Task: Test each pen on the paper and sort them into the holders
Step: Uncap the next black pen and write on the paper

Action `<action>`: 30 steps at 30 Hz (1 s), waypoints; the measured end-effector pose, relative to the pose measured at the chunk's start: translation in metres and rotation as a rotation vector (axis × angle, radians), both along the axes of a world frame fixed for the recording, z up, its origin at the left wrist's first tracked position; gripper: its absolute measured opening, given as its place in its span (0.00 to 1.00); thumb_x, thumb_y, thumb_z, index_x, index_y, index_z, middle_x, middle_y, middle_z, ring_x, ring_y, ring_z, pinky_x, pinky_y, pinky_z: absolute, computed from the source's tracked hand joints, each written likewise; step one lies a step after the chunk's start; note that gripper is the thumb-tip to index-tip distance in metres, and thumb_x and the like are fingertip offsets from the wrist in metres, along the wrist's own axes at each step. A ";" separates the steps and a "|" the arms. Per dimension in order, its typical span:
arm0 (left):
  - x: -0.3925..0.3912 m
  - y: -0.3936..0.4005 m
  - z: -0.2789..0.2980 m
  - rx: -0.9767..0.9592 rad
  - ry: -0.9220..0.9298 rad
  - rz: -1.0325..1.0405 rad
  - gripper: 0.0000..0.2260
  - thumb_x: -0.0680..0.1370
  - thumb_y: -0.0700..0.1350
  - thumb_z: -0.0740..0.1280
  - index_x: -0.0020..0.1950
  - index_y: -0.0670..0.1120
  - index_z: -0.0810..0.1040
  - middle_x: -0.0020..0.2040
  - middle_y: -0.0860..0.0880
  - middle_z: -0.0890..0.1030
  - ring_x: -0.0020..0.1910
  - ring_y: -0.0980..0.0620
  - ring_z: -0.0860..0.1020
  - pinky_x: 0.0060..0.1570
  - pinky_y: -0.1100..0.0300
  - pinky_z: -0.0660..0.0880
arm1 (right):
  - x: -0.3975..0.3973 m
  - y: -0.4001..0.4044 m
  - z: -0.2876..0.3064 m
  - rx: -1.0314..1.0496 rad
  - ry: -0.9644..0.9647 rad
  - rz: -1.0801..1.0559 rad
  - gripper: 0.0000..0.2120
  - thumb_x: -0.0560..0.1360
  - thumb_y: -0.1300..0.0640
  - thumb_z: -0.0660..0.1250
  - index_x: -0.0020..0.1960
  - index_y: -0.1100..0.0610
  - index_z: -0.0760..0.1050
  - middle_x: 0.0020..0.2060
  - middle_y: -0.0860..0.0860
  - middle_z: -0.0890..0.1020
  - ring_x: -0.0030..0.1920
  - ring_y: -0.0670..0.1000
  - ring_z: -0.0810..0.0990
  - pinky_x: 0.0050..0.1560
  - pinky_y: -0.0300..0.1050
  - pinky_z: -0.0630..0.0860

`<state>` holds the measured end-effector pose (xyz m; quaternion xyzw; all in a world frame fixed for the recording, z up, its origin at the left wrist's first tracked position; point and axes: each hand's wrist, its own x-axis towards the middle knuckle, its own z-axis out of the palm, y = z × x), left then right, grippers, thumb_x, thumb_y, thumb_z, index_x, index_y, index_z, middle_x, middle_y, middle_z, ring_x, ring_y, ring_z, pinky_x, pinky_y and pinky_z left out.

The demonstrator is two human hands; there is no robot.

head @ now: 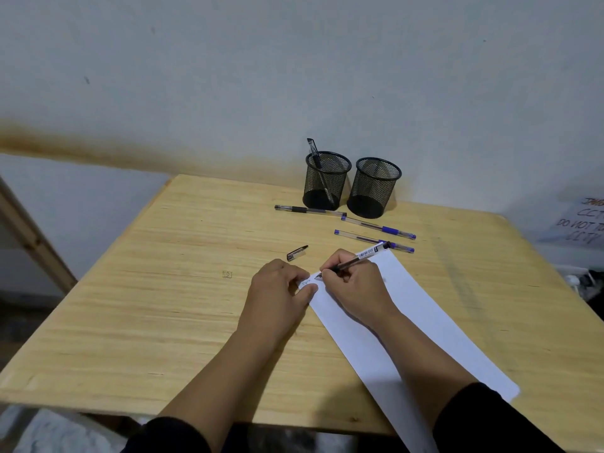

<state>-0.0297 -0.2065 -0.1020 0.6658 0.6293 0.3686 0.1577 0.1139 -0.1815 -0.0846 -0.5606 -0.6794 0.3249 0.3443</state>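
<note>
My right hand (354,287) grips a clear pen (362,256) with its tip on the far corner of a white paper (418,325), beside a small scribble. My left hand (277,291) presses flat on the paper's left edge. The pen's black cap (296,253) lies on the table just beyond my left hand. Two black mesh holders stand at the back: the left holder (325,181) has one black pen in it, and the right holder (374,188) looks empty. In front of them lie a black pen (309,210) and two blue pens (379,227) (366,238).
The wooden table (163,289) has its left edge near a wooden frame (32,237). A wall rises right behind the holders. A handwritten sign (581,223) and some dark clutter sit off the table's right side.
</note>
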 end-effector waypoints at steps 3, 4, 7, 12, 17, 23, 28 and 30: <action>0.000 0.000 -0.001 0.001 0.000 -0.001 0.10 0.72 0.50 0.69 0.52 0.50 0.82 0.44 0.53 0.77 0.41 0.58 0.71 0.37 0.77 0.62 | -0.001 -0.001 0.001 0.018 -0.021 -0.005 0.05 0.74 0.61 0.64 0.41 0.55 0.76 0.34 0.47 0.79 0.37 0.44 0.76 0.32 0.25 0.70; 0.000 0.000 0.000 0.001 0.000 -0.001 0.10 0.72 0.50 0.69 0.52 0.49 0.82 0.45 0.53 0.77 0.42 0.58 0.71 0.37 0.77 0.62 | -0.001 -0.001 0.002 0.021 -0.024 -0.008 0.05 0.74 0.61 0.64 0.41 0.55 0.75 0.33 0.47 0.79 0.36 0.44 0.76 0.33 0.25 0.70; 0.000 0.000 0.000 0.002 0.002 -0.001 0.11 0.72 0.50 0.69 0.52 0.49 0.82 0.46 0.52 0.78 0.42 0.58 0.71 0.37 0.77 0.62 | -0.002 -0.001 0.002 0.020 -0.040 -0.004 0.05 0.74 0.61 0.63 0.41 0.54 0.75 0.33 0.46 0.78 0.37 0.44 0.76 0.33 0.25 0.71; 0.000 0.000 -0.001 -0.002 0.001 0.003 0.10 0.72 0.50 0.69 0.52 0.49 0.82 0.47 0.52 0.79 0.43 0.58 0.72 0.38 0.76 0.62 | -0.001 -0.001 0.003 0.033 -0.022 -0.011 0.05 0.74 0.62 0.63 0.40 0.56 0.75 0.32 0.48 0.78 0.35 0.45 0.75 0.31 0.25 0.70; 0.000 0.001 -0.001 -0.012 -0.015 0.001 0.10 0.72 0.49 0.69 0.51 0.49 0.82 0.45 0.53 0.77 0.43 0.58 0.72 0.38 0.75 0.63 | -0.002 0.000 0.003 0.022 -0.025 -0.033 0.05 0.75 0.62 0.63 0.41 0.57 0.75 0.32 0.48 0.77 0.35 0.45 0.75 0.32 0.26 0.70; 0.001 0.000 -0.002 -0.002 -0.008 -0.004 0.10 0.72 0.49 0.69 0.52 0.48 0.82 0.47 0.51 0.79 0.44 0.58 0.72 0.43 0.69 0.63 | -0.003 0.000 0.004 0.021 -0.046 -0.039 0.04 0.75 0.61 0.62 0.42 0.57 0.74 0.34 0.50 0.78 0.35 0.45 0.75 0.32 0.29 0.69; 0.001 0.001 -0.001 -0.002 -0.011 -0.005 0.10 0.72 0.49 0.69 0.52 0.48 0.82 0.47 0.51 0.79 0.44 0.58 0.72 0.44 0.68 0.63 | -0.003 0.001 0.004 0.028 -0.062 -0.048 0.04 0.75 0.61 0.62 0.42 0.56 0.74 0.33 0.51 0.77 0.35 0.45 0.74 0.30 0.26 0.68; 0.001 0.001 -0.001 -0.001 -0.002 -0.004 0.11 0.73 0.49 0.69 0.52 0.48 0.82 0.47 0.51 0.79 0.44 0.59 0.72 0.43 0.69 0.63 | -0.003 0.001 0.004 0.031 -0.062 -0.052 0.04 0.75 0.61 0.62 0.42 0.56 0.73 0.33 0.50 0.77 0.35 0.45 0.74 0.30 0.26 0.69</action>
